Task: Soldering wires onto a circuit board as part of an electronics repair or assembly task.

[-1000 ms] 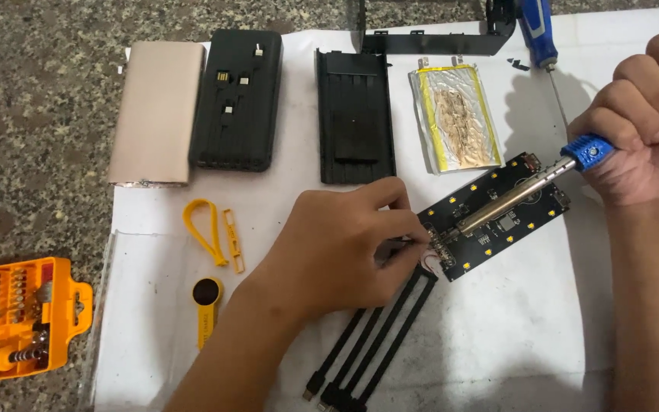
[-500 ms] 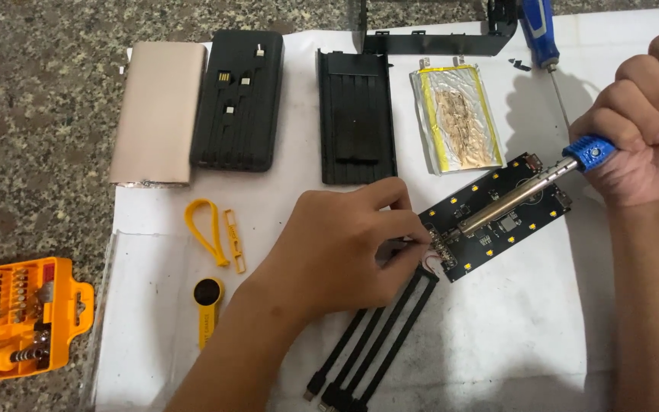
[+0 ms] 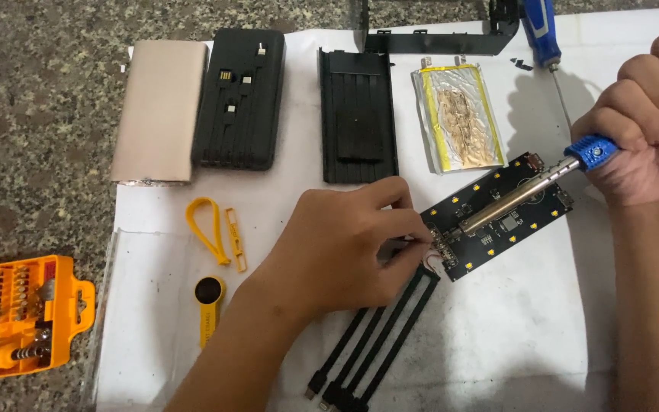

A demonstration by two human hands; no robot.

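Head view: your right hand (image 3: pixel 646 122) clamps the blue-handled metal soldering iron (image 3: pixel 524 194) over the black rectangular circuit board (image 3: pixel 497 217) on the white sheet, left hand (image 3: pixel 345 248) pinching its corner, fingers risking a burn.

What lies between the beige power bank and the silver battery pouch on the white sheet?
In the head view, between the beige power bank and battery pouch: a black power bank and black ribbed cover.
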